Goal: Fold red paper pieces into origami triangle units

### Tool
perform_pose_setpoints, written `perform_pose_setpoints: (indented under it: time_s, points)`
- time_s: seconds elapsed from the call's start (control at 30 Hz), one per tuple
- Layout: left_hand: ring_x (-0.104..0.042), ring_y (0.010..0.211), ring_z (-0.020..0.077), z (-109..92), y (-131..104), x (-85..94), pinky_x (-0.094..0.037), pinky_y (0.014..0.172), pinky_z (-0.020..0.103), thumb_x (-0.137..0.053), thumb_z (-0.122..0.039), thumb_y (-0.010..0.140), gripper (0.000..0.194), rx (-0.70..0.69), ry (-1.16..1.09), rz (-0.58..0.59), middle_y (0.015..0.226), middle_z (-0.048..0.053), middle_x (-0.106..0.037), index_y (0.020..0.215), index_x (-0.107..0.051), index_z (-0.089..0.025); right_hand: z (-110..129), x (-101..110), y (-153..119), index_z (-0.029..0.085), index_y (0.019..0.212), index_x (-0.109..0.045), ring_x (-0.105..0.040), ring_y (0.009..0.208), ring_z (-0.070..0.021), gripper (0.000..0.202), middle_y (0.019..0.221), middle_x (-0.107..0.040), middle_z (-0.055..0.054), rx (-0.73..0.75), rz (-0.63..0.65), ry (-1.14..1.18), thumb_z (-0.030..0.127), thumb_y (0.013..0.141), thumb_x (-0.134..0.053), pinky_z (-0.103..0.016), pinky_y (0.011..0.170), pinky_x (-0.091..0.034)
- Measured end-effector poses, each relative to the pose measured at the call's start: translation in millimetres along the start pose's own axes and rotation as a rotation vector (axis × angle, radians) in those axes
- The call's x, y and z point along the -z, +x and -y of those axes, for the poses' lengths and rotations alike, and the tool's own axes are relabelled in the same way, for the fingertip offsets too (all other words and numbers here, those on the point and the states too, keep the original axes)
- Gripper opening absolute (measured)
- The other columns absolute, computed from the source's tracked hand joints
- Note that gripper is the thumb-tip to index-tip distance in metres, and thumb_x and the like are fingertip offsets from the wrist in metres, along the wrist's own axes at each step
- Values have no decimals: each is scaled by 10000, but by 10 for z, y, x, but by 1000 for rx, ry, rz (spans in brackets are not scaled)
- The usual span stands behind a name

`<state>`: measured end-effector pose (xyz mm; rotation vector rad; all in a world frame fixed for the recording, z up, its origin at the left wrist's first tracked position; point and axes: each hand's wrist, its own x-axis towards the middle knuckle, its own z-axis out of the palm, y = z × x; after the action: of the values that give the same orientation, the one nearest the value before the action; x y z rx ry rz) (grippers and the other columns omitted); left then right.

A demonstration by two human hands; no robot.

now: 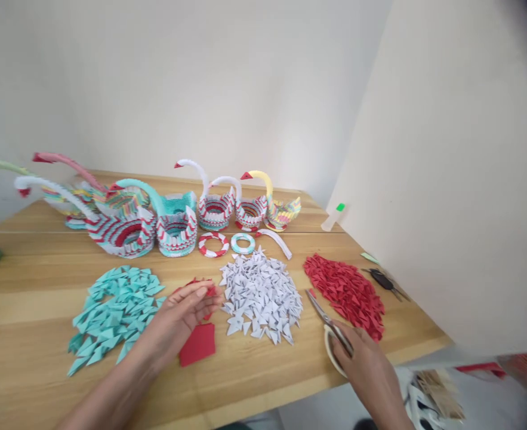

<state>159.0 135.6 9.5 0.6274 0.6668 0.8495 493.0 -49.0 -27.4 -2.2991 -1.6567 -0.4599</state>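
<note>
Head view: nearest, our right hand [366, 361] is gripping scissors [328, 319] beside the red pile [346, 289]. Well apart, our left hand [182, 312] is hovering by a red sheet [198, 345] on the table [254, 382]; whether it is pinching a red scrap [210, 291], we cannot tell. A turquoise pile [124, 301] and a white pile [263, 292] are flanking it; swan figures [178, 245] are standing beyond.

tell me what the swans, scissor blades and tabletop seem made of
Swans: likely folded paper, matte, judging by the creased points stacked in rows. Scissor blades: metal, probably steel, with a grey sheen. Tabletop: wood or wood-look laminate, smooth, with streaky grain.
</note>
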Motion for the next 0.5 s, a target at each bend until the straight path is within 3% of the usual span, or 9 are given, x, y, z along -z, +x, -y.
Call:
perform_pose_setpoints:
  time_s: [0.1,0.17,0.27,0.4,0.5]
  points:
    - [-709,804,195,7,-16,-41,-536,771,286,-767,-249,716,241,3,-31,36,936,121,-749,914,-717,-119,-68,-37,172,177,956,-688,-616,799,-293,328,868,-656,-127,149,-66,7,353,870,-425,-438,721,-491]
    - [-708,803,194,5,-18,-51,-525,786,290,-767,-257,720,236,-1,-49,76,938,126,-747,903,-721,-115,91,-7,330,176,969,-689,-595,854,-318,332,945,-637,-149,171,-147,36,356,874,-427,-479,750,-471]
    - [-706,817,198,7,-22,-41,-514,792,296,-768,-267,723,242,-8,-69,114,948,124,-744,912,-724,-123,689,91,533,198,1074,-651,-581,956,-282,267,1023,-619,-120,331,-185,336,290,920,-454,-447,827,-469]
    - [-701,820,199,18,-26,-25,-503,787,299,-780,-269,709,255,0,-96,126,942,129,-742,910,-729,-121,1603,153,721,224,1156,-615,-587,867,-216,284,940,-623,-74,591,-205,607,113,912,-519,-364,756,-488]
    - [-693,802,197,22,-16,-23,-498,793,314,-792,-255,690,244,-10,-136,127,879,115,-746,885,-738,-118,1959,107,839,212,1165,-614,-580,857,-219,297,911,-626,-74,682,-223,661,93,899,-554,-361,732,-490]
